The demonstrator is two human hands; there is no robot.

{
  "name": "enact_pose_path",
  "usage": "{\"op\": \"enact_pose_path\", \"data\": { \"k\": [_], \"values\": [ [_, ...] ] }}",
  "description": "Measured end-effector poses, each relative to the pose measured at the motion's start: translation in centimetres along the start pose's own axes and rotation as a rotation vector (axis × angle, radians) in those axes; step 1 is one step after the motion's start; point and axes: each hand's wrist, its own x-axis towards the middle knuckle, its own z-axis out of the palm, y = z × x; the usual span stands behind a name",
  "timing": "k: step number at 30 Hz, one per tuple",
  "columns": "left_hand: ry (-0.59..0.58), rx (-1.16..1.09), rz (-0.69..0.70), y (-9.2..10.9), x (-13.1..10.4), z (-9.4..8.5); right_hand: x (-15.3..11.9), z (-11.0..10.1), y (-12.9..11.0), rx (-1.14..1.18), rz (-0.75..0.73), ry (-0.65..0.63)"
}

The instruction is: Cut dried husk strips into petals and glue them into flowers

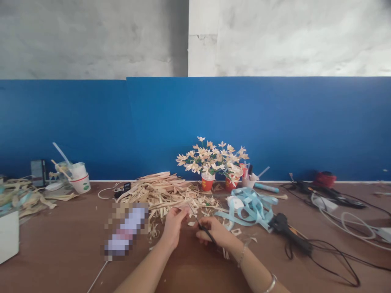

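My left hand [172, 226] pinches a thin, pale strip of husk [187, 206] between thumb and fingers, near the middle of the table. Just to its right, my right hand [215, 232] is wrapped round black-handled scissors [207, 232]. Their blades point up and left toward the strip; whether they touch it is too blurred to tell. Behind both hands spreads a heap of dry, cream-coloured husks [161, 191]. Small offcuts lie on the table around my fingers. Past the heap, pale handmade flowers [210, 156] stand in red paper cups [207, 184].
Tangled light-blue ribbon [252, 209] and a black glue gun [288, 235] with its cord lie on the right. Further right are white cables [348, 228]. A blurred-out phone-like object [126, 232] with a cord rests left. A white cup [81, 183] stands far left.
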Motion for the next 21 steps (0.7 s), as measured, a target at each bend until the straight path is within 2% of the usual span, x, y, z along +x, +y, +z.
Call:
{"op": "enact_pose_path", "data": {
  "k": [6, 12, 21],
  "values": [
    [0.012, -0.017, -0.006, 0.1, 0.2, -0.1, -0.1, -0.1, -0.3, 0.021, -0.013, -0.037],
    [-0.029, 0.003, -0.021, -0.2, -0.2, 0.1, 0.1, 0.3, -0.1, -0.002, -0.008, 0.017],
    [-0.019, 0.027, -0.036, -0.7, -0.4, 0.2, 0.6, 0.9, 0.8, 0.043, -0.098, 0.063]
  ]
}}
